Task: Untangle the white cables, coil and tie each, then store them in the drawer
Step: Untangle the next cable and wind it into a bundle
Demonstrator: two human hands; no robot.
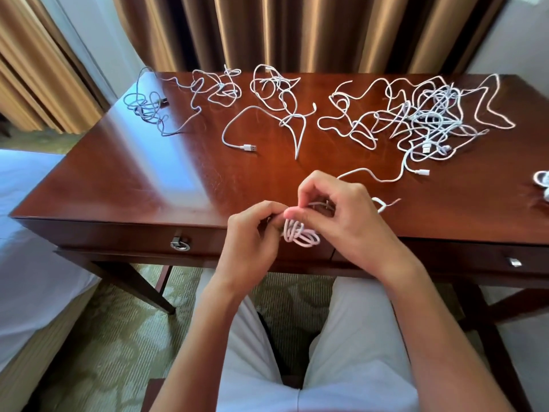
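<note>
A small coiled white cable [300,234] is pinched at its top between the left hand [252,236] and right hand [341,215] at the table's [118,179] front edge, its loops hanging below the clamped fingers [292,214], above the closed drawer [133,236].

A long rectangular wooden desk [124,179] is positioned before pleated fabric curtains [297,31]. Along its rear portion, loose white cables are laid out: a small tangle [145,107] at far left, a second tangle [217,87] right of it, a third [276,99] near centre, and a large heap [427,117] at right. A small coiled white cable [300,234] is held between the left hand [252,248] and the right hand [341,215] above the near edge. A drawer with a metal ring pull [180,243] is set below the desktop at left.
</note>
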